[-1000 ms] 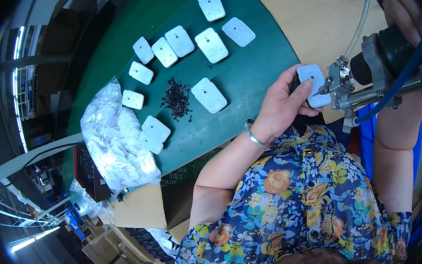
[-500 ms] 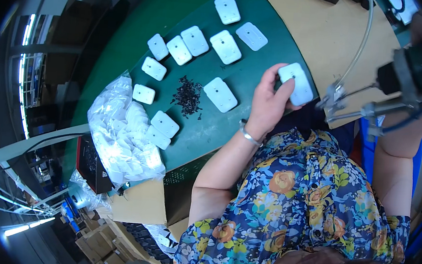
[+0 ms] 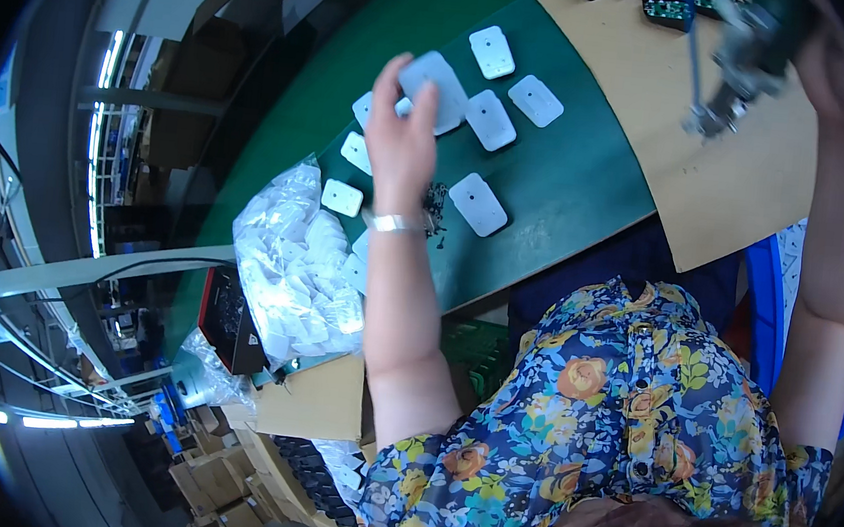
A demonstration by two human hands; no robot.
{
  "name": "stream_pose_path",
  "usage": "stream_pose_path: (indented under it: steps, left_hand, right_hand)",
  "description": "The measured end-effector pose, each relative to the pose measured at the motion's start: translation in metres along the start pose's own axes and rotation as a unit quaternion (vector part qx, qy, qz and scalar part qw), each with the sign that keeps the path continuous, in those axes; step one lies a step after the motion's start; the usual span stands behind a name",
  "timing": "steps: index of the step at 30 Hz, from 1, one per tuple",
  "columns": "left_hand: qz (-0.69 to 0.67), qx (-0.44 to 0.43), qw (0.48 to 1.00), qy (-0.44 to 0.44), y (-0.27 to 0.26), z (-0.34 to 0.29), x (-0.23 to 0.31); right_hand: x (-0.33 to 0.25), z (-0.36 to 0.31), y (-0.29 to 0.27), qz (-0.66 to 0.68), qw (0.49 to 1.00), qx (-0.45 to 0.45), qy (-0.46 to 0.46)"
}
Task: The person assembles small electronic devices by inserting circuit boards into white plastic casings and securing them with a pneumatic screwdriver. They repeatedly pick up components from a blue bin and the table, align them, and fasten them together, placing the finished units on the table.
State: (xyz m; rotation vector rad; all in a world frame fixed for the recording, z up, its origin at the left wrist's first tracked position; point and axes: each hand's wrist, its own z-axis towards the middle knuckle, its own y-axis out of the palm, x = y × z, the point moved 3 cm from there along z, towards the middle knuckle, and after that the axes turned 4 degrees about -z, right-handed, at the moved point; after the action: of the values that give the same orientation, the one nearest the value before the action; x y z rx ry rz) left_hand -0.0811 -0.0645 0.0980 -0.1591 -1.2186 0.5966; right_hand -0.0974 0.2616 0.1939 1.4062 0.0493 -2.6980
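Note:
My left hand is closed on a white plastic cover, thumb on top, above the far-left cluster of covers. It hides part of that cluster. My right hand, at the upper right, is wrapped round a dark-bodied power screwdriver with a metal nose; its fingers are partly cut off by the dark rim. Other white covers lie spread on the green mat. A pile of small black screws shows partly behind my left wrist.
A clear bag of white parts stands at the table's left edge. Brown cardboard covers the right side, with green circuit boards in black housings at its far end. A blue bin stands by my right arm.
My left hand has carried the white cover from the near right edge of the mat to the far-left cluster. The screwdriver in my right hand has moved up and away.

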Motion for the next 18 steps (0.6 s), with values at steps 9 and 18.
stream_pose_path:
  steps: [9, 18]
  left_hand:
    - [0.225, -0.224, 0.947, -0.06, 0.05, 0.141, -0.135]
    - [0.317, -0.204, 0.926, -0.03, 0.006, 0.101, -0.112]
  right_hand:
    - [0.017, 0.035, -0.015, -0.005, 0.999, -0.031, 0.044]
    - [0.152, -0.051, -0.085, -0.393, 0.918, 0.007, 0.052]
